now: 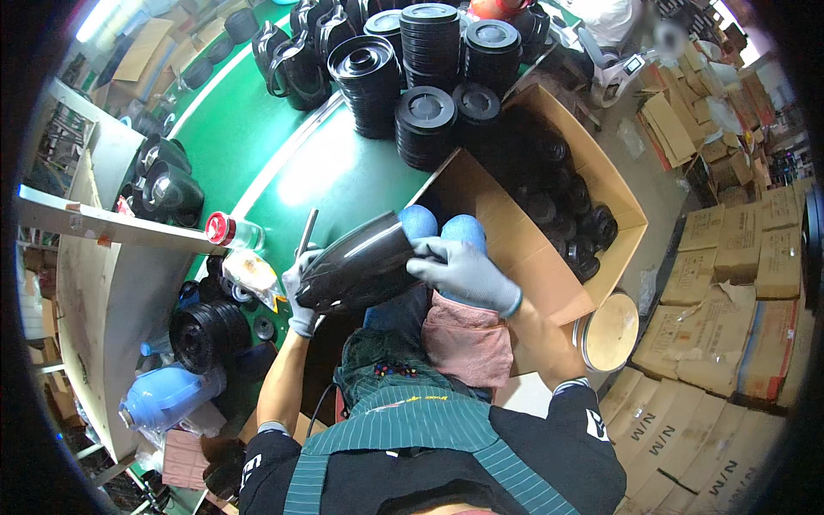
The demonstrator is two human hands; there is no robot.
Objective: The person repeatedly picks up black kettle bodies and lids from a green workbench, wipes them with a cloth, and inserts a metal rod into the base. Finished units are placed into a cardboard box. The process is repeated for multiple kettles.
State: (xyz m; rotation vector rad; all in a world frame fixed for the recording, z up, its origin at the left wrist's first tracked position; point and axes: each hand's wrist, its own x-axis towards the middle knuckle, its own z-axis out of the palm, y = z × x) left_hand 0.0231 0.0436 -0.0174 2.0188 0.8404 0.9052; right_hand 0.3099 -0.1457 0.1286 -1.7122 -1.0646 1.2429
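Note:
A glossy black plastic shell (360,264) with a rounded, jug-like shape is held tilted above my lap. My left hand (300,292), in a grey glove, is closed round its left end. A thin grey metal strip or tool (307,232) sticks up beside the left fingers; its lower part is hidden. Gripping the shell's right end is my right hand (468,276), also in a grey glove, with the thumb and fingers pinched on the edge. Two blue rounded shapes (418,221), seemingly my covered knees, show behind the shell.
Stacks of black round lids (429,43) and black jugs (300,73) stand on the green table (292,180). An open carton (605,172) of black parts is at the right, near a round wooden stool (610,332). A red-lidded jar (233,231) and blue bottle (172,395) are left.

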